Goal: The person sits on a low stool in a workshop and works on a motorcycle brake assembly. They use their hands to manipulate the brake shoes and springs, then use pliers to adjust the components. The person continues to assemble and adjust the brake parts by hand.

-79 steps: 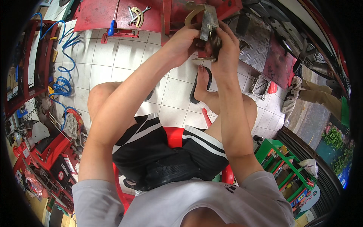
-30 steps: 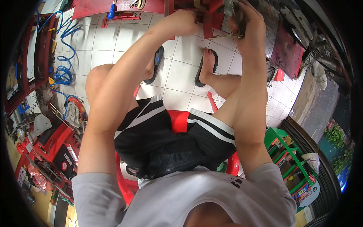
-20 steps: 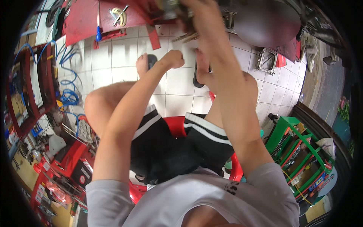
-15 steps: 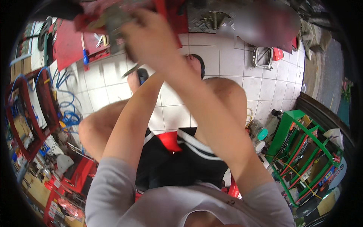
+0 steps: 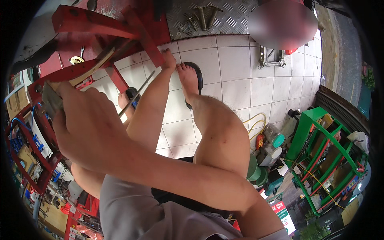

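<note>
At the left, my right hand (image 5: 84, 124) is closed round a greyish metal bracket (image 5: 53, 100), held against the red steel frame (image 5: 96, 26). A thin metal bar (image 5: 136, 96) sticks out beyond my knuckles. My left hand (image 5: 169, 61) is farther up, beside the lower end of a red upright on that frame; its fingers are small and partly turned away, so their grip is unclear. Past my knuckles lie a curved brass-coloured piece (image 5: 102, 60) and, on a red top, a wrench (image 5: 82, 52).
Large bolts (image 5: 204, 18) lie on a tread plate (image 5: 230, 22). On the tiled floor (image 5: 234, 68) are a metal stand (image 5: 272, 58), jars (image 5: 274, 134) and a yellow cable (image 5: 254, 120). A green tool rack (image 5: 324, 160) stands right, red racks (image 5: 24, 152) left.
My right hand has swung down to the far left with the metal bracket. My left hand has separated from it and sits higher, near the red frame. The whole view has shifted.
</note>
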`<state>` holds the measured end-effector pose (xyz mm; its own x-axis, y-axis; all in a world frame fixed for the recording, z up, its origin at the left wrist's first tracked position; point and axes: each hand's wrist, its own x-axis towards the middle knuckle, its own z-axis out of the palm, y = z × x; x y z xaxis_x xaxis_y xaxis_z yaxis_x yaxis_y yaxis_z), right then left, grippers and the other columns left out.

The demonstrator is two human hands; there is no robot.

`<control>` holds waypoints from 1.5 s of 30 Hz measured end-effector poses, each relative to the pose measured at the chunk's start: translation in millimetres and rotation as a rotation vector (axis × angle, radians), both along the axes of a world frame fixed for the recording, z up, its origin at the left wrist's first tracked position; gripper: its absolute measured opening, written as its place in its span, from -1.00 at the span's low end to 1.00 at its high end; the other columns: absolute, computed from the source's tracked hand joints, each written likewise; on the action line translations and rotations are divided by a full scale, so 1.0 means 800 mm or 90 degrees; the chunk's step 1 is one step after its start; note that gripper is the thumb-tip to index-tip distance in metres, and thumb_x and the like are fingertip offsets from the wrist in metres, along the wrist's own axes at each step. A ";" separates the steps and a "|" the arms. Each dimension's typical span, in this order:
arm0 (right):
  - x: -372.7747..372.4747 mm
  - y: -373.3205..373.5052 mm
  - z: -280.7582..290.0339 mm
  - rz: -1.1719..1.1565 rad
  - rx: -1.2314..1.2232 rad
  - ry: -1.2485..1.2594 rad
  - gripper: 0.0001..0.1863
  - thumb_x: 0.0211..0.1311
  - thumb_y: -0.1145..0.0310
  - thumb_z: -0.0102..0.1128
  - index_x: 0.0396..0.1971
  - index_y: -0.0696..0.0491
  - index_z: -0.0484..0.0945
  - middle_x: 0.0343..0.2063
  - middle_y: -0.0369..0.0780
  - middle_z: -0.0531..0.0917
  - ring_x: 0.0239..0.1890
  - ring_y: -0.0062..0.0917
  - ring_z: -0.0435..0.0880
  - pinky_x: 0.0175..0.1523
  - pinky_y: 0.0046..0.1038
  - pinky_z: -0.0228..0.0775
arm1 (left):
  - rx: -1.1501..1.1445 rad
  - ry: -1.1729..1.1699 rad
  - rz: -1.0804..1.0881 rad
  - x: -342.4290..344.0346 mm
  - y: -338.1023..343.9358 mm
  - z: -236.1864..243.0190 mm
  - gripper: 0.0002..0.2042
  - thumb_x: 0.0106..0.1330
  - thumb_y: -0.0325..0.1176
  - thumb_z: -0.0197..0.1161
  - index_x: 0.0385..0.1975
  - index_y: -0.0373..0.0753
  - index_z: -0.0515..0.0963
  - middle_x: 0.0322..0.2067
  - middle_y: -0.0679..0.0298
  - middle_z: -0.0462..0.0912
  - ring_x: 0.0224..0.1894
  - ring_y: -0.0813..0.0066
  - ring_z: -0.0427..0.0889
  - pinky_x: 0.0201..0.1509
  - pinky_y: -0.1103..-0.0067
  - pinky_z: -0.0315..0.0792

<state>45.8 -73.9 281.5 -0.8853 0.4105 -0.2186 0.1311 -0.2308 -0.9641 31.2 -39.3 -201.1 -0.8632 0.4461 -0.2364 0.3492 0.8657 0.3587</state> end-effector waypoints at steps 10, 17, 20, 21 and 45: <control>-0.012 -0.019 -0.003 0.021 0.019 -0.009 -0.73 0.11 0.46 0.02 -0.17 0.20 0.49 -0.48 0.06 0.60 -0.35 0.01 0.56 -0.17 -0.03 0.34 | 0.310 -0.250 0.122 0.087 0.021 0.108 -0.77 0.13 -0.27 0.32 -0.42 -0.35 0.60 -0.43 0.04 0.70 -0.34 0.17 0.71 -0.16 0.37 0.57; -0.014 -0.030 -0.011 0.004 0.093 0.009 -0.74 0.11 0.42 0.01 -0.21 0.20 0.51 -0.45 0.05 0.62 -0.33 -0.04 0.59 -0.16 -0.06 0.36 | 0.535 -0.321 0.157 0.017 0.079 0.190 -0.79 0.23 -0.29 0.32 -0.34 -0.34 0.60 -0.57 0.28 0.59 -0.55 0.57 0.51 -0.51 0.54 0.38; -0.015 -0.038 -0.008 0.053 0.060 0.013 -0.76 0.10 0.40 0.01 -0.31 0.24 0.54 -0.50 0.02 0.63 -0.38 -0.09 0.62 -0.20 -0.12 0.39 | 0.565 -0.263 0.212 -0.030 0.080 0.190 -0.79 0.23 -0.31 0.31 -0.30 -0.34 0.58 -0.55 0.28 0.57 -0.59 0.61 0.48 -0.57 0.58 0.33; -0.015 -0.034 -0.009 0.049 0.040 0.015 -0.77 0.10 0.39 0.02 -0.35 0.24 0.54 -0.52 0.02 0.63 -0.41 -0.10 0.63 -0.20 -0.14 0.40 | 0.555 -0.285 0.223 -0.029 0.077 0.193 -0.75 0.20 -0.29 0.31 -0.24 -0.33 0.58 -0.47 0.21 0.62 -0.48 0.48 0.55 -0.43 0.53 0.40; -0.022 -0.015 -0.016 0.135 -0.119 -0.023 -0.57 0.42 0.12 -0.17 -0.13 0.16 0.56 -0.43 -0.23 0.63 -0.46 -0.58 0.57 -0.41 -0.48 0.43 | 0.710 -0.051 0.032 -0.063 -0.258 0.596 -0.84 0.21 -0.40 0.28 -0.28 -0.32 0.60 -0.37 0.33 0.63 -0.35 0.54 0.60 -0.31 0.56 0.46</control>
<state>28.4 -85.7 268.5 -0.9373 0.1665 -0.3061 0.2288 -0.3684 -0.9011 -19.1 -245.7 275.9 -0.8863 0.4085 0.2181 0.2637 0.0581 0.9628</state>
